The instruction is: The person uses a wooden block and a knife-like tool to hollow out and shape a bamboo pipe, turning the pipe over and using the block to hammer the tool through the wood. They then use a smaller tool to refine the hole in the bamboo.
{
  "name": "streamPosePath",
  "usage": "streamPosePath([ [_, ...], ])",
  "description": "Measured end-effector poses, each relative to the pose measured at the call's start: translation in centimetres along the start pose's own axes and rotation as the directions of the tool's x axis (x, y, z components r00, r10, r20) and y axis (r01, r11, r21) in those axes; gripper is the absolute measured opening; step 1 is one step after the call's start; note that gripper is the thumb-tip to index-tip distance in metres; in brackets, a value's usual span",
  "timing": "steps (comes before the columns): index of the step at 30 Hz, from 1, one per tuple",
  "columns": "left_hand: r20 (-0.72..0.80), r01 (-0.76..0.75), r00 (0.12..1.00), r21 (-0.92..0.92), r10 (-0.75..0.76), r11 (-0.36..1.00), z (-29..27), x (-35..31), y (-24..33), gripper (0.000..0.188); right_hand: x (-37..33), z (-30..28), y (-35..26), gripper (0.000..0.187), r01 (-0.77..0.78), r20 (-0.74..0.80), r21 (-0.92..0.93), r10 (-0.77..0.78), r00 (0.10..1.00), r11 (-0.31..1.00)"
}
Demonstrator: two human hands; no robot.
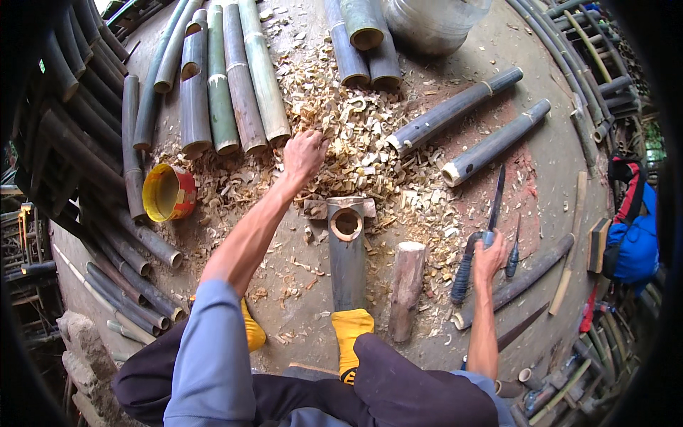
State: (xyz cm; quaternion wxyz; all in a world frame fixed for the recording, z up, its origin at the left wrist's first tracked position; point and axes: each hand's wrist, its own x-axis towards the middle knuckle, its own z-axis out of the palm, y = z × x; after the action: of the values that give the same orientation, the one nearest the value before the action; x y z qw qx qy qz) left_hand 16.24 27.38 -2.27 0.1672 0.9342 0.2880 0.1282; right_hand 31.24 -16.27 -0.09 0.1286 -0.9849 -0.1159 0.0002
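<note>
My left hand (306, 154) reaches over a heap of wood shavings (356, 135), its fingers curled together; whatever they hold, if anything, is hidden. On the right, my right hand (488, 255) is closed round the handle of a long dark-bladed knife (497, 199). Beside it lies a tool with a dark ridged handle (461, 280), and on the other side a thin-bladed tool with a dark handle (512, 262). Between my arms lies a bamboo tube (347, 274) with a round hole near its far end, which rests against a small wooden block (315, 209). My yellow-socked foot (353, 339) touches its near end.
A short log (407, 292) is right of the holed tube. Bamboo lengths (245, 78) lie at the far left, two more tubes (455, 110) at the right. A yellow-and-red bucket (168, 193) stands left, a large translucent container (435, 25) far off. A saw blade (523, 327) lies near my right forearm.
</note>
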Motion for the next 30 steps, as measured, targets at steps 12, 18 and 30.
streamPosePath([
  [12, 0.432, 0.214, 0.902, -0.429, -0.009, 0.878, -10.3, -10.1, 15.4, 0.025, -2.0, -5.4, -16.3, 0.029, -0.626, 0.807, 0.588, -0.425, 0.41, 0.512],
  [18, 0.198, 0.174, 0.946, -0.978, 0.258, 0.111, -21.1, -9.7, 20.0, 0.027, 13.5, -17.2, -24.5, 0.075, 0.009, 0.041, 0.995, -0.47, 0.882, 0.102],
  [30, -0.365, -0.141, 0.809, -0.881, 0.461, -0.451, -30.4, -12.4, 21.9, 0.016, -6.1, -2.4, -3.9, 0.032, 0.018, 0.334, 0.375, -0.153, 0.93, 0.927],
])
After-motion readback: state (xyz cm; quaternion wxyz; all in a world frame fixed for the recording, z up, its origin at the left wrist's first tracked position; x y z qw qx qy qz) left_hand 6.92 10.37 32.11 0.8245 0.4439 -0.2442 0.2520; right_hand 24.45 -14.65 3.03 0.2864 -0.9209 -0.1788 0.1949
